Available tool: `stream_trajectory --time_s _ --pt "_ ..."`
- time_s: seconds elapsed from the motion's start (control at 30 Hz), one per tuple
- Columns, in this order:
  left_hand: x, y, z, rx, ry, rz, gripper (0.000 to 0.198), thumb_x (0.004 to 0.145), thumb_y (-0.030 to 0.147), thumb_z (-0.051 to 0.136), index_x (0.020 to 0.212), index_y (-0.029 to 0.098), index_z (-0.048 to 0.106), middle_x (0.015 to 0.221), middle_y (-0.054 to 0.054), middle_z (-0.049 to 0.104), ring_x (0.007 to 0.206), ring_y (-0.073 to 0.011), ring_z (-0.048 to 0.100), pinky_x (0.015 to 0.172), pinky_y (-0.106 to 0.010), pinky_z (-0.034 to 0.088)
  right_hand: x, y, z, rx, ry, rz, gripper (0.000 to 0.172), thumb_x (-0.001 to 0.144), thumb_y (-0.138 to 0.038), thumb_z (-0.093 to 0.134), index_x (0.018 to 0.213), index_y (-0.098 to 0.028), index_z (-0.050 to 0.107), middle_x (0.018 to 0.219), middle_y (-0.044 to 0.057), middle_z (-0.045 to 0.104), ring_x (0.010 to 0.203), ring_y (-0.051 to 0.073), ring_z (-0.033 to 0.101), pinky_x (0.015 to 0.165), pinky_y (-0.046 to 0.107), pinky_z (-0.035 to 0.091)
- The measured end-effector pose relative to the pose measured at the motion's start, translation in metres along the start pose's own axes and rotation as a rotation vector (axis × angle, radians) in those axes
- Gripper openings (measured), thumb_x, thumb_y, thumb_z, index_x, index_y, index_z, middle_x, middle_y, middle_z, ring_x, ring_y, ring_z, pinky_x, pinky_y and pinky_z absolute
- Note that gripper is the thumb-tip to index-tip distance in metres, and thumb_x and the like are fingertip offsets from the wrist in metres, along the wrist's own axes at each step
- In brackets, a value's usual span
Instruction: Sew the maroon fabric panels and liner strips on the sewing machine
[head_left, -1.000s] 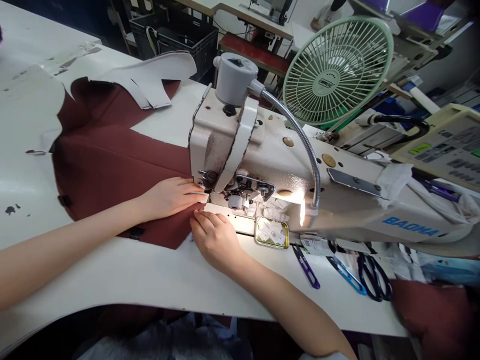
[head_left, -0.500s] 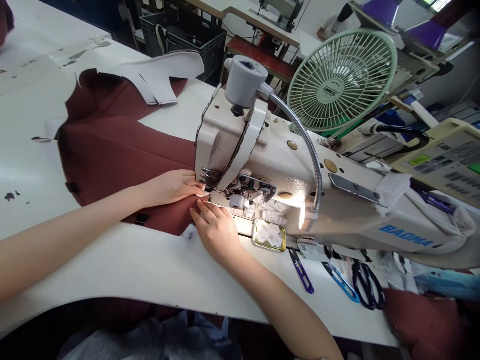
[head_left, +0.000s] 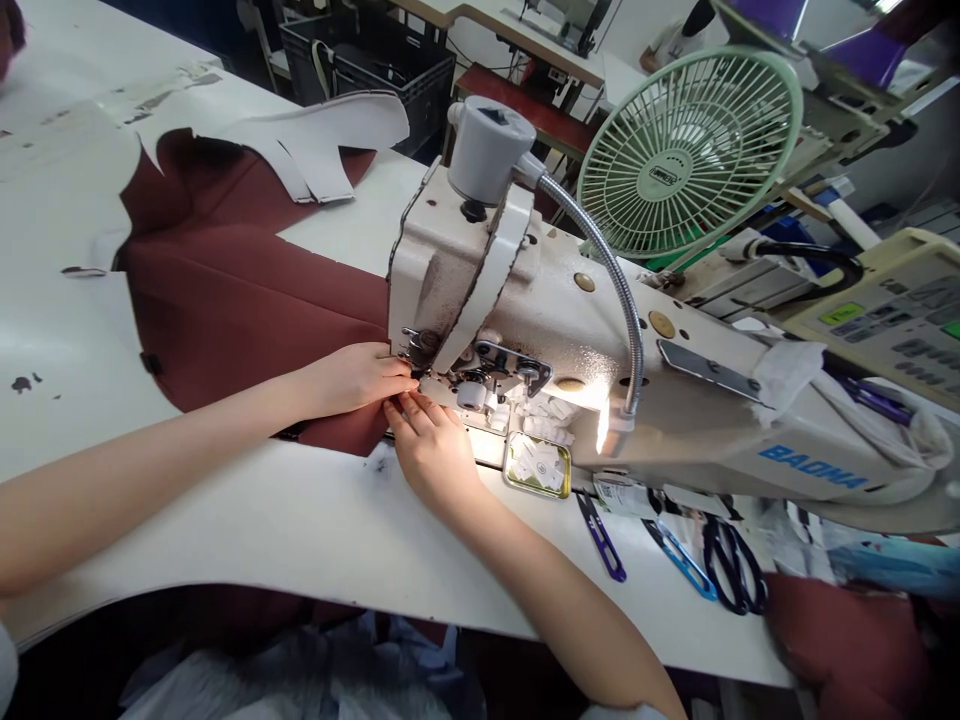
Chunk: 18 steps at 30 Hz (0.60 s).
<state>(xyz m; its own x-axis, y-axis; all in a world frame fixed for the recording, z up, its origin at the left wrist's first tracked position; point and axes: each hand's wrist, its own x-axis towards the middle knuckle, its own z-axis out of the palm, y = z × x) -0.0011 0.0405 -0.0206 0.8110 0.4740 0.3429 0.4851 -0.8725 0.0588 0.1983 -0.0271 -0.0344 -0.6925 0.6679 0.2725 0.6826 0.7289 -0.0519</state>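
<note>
Head view: left hand and right hand, the latter nearer the table's near edge, rest, fingers close together, on the maroon fabric panel lying mostly leftward, long axis slanting toward that edge; cannot tell whether either pinches.

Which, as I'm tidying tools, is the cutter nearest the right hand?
The purple snips; the blue snips and dark-handled scissors lie farther from the right hand.
</note>
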Motion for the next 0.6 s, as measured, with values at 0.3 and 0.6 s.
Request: stream_trajectory --time_s 0.3,0.6 --pt "-0.008 -0.009 -0.006 -0.098 0.004 -0.099 0.029 0.102 0.018 0.042 0.098 0.021 0.071 0.094 -0.004 0.07 0.086 -0.0157 0.061 0.079 -0.027 0.048 -0.002 -0.004 0.005 -0.014 0.103 -0.042 0.033 0.098 -0.013 0.047 0.123 -0.007 0.069 0.13 0.015 0.068 0.117 0.026 0.062 0.092 0.038 0.053" --pt "-0.004 -0.014 -0.001 0.07 0.037 0.011 0.026 0.101 0.018 0.047 0.102 0.021 0.073 0.099 -0.005 0.073 0.091 -0.0196 0.062 0.081 -0.033 0.044 0.002 -0.002 0.0 0.047 0.009 0.035 0.036 0.099 -0.019 0.049 0.129 -0.009 0.066 0.135 0.018 0.063 0.118 0.028 0.062 0.093 0.041 0.054"
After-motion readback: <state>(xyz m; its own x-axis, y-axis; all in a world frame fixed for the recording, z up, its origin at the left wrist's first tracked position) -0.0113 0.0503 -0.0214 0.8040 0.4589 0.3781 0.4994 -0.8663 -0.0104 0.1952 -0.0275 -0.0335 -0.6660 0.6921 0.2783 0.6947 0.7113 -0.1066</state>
